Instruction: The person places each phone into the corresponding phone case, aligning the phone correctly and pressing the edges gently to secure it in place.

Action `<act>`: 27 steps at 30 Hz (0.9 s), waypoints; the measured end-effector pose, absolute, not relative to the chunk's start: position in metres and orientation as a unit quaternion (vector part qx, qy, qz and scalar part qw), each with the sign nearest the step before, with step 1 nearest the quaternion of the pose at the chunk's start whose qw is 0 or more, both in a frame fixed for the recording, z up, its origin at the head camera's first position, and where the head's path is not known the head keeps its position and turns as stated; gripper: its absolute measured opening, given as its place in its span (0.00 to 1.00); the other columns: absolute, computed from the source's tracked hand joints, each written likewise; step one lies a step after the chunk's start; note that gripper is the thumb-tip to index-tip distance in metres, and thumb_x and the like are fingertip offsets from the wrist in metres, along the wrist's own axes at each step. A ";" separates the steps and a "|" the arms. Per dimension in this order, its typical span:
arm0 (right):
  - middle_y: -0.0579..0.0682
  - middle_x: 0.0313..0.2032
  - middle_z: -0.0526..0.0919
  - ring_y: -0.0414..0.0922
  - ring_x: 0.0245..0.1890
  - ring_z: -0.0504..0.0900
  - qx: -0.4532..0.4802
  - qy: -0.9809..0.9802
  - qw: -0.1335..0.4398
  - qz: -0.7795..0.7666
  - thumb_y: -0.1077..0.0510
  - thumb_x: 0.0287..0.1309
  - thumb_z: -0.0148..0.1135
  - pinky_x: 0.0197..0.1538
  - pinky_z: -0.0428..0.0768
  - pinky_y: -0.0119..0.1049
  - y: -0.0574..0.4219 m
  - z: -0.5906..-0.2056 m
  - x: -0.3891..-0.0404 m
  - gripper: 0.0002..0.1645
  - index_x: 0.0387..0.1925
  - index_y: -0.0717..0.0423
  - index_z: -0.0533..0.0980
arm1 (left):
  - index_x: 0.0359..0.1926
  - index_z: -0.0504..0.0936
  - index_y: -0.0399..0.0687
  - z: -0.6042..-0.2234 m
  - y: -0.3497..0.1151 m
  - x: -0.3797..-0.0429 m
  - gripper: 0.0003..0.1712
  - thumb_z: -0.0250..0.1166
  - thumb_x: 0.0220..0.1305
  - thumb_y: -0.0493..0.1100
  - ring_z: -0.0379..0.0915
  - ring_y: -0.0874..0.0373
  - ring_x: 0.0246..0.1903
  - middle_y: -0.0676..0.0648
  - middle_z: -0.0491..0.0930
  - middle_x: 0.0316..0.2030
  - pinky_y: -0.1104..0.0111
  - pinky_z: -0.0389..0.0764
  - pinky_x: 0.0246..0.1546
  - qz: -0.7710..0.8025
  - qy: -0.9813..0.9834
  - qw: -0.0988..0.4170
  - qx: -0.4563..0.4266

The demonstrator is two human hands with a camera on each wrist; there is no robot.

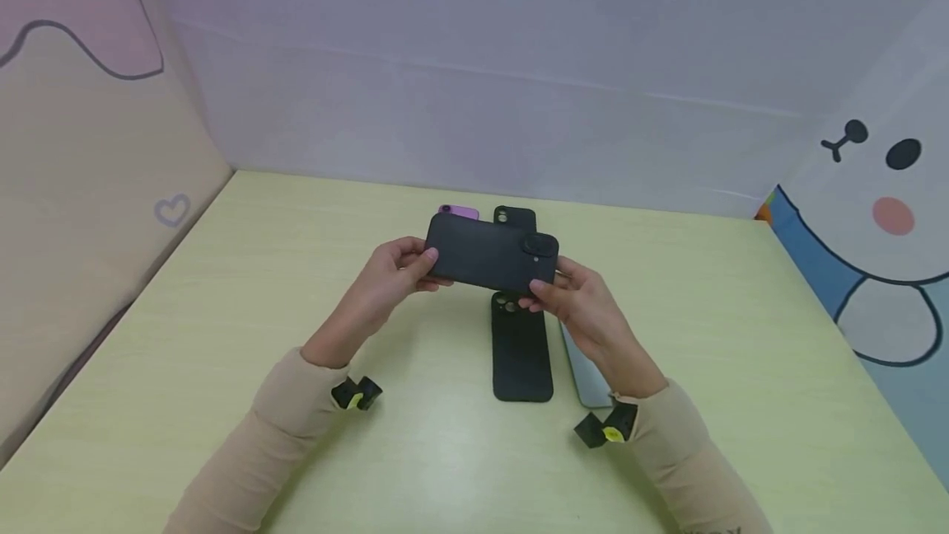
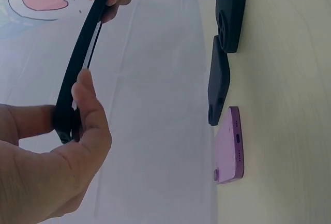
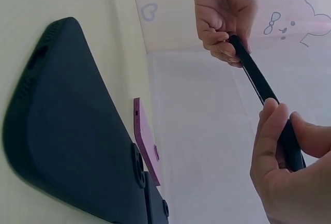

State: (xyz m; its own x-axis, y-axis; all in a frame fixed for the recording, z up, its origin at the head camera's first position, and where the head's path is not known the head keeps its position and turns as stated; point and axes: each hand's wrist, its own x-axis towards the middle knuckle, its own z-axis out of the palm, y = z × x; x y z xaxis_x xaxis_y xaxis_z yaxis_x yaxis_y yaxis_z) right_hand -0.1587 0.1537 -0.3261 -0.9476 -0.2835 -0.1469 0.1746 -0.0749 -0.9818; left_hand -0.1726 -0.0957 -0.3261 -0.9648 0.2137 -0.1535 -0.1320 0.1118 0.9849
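Observation:
Above the yellow-green table (image 1: 222, 336) both hands hold a black-cased phone (image 1: 492, 255) crosswise, back upward. My left hand (image 1: 393, 274) pinches its left end, thumb on the edge (image 2: 77, 105). My right hand (image 1: 574, 303) pinches the right end by the camera bump (image 3: 287, 141). Under it a second black case (image 1: 522, 348) lies flat on the table (image 3: 62, 131). Farther back rest a purple phone (image 1: 460, 212) (image 2: 230, 146) and another black case (image 1: 514, 217) (image 2: 218, 81).
A pale blue phone or case (image 1: 586, 377) lies partly hidden under my right wrist. Cloth walls enclose the table on the left, back and right, the right one with a cartoon face (image 1: 890, 188).

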 end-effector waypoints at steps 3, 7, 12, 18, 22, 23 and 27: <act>0.40 0.36 0.82 0.38 0.27 0.82 -0.043 0.672 0.152 -0.724 0.70 0.58 0.52 0.38 0.78 0.27 0.155 -0.326 -0.159 0.30 0.62 0.66 0.58 | 0.54 0.65 0.32 -0.326 -0.101 -0.175 0.20 0.49 0.68 0.43 0.79 0.58 0.39 0.33 0.74 0.49 0.68 0.79 0.45 0.657 0.737 0.152 0.050; 0.41 0.34 0.82 0.38 0.26 0.80 -0.051 0.673 0.160 -0.721 0.70 0.59 0.50 0.38 0.76 0.27 0.155 -0.325 -0.159 0.27 0.60 0.68 0.60 | 0.56 0.65 0.35 -0.327 -0.105 -0.177 0.21 0.47 0.69 0.45 0.77 0.57 0.40 0.35 0.74 0.50 0.64 0.77 0.49 0.643 0.750 0.150 0.043; 0.44 0.33 0.81 0.38 0.27 0.77 -0.045 0.660 0.176 -0.729 0.66 0.62 0.48 0.39 0.75 0.28 0.155 -0.323 -0.159 0.23 0.58 0.67 0.62 | 0.53 0.69 0.35 -0.327 -0.106 -0.178 0.19 0.47 0.69 0.44 0.77 0.59 0.33 0.39 0.77 0.42 0.66 0.79 0.44 0.629 0.761 0.150 0.047; 0.44 0.27 0.76 0.38 0.24 0.76 -0.025 0.657 0.151 -0.738 0.61 0.63 0.51 0.35 0.74 0.28 0.160 -0.320 -0.159 0.11 0.45 0.60 0.71 | 0.52 0.70 0.33 -0.331 -0.105 -0.177 0.16 0.48 0.68 0.39 0.78 0.59 0.28 0.42 0.78 0.36 0.67 0.80 0.39 0.590 0.775 0.208 0.090; 0.44 0.25 0.77 0.38 0.23 0.77 -0.017 0.663 0.127 -0.737 0.58 0.62 0.52 0.31 0.73 0.28 0.163 -0.320 -0.160 0.07 0.39 0.55 0.74 | 0.48 0.69 0.30 -0.334 -0.102 -0.175 0.13 0.48 0.68 0.36 0.77 0.58 0.27 0.41 0.78 0.34 0.67 0.81 0.37 0.576 0.773 0.241 0.116; 0.44 0.25 0.77 0.38 0.23 0.77 -0.017 0.665 0.123 -0.736 0.57 0.62 0.52 0.31 0.73 0.28 0.164 -0.320 -0.160 0.07 0.39 0.55 0.74 | 0.47 0.68 0.30 -0.334 -0.101 -0.174 0.12 0.48 0.67 0.36 0.77 0.58 0.27 0.41 0.78 0.34 0.67 0.81 0.37 0.572 0.773 0.246 0.119; 0.44 0.25 0.77 0.39 0.22 0.76 -0.015 0.676 0.110 -0.728 0.56 0.62 0.53 0.29 0.72 0.27 0.165 -0.319 -0.161 0.08 0.39 0.56 0.74 | 0.46 0.68 0.30 -0.335 -0.099 -0.173 0.11 0.49 0.67 0.35 0.77 0.58 0.26 0.41 0.79 0.33 0.68 0.81 0.36 0.568 0.771 0.265 0.113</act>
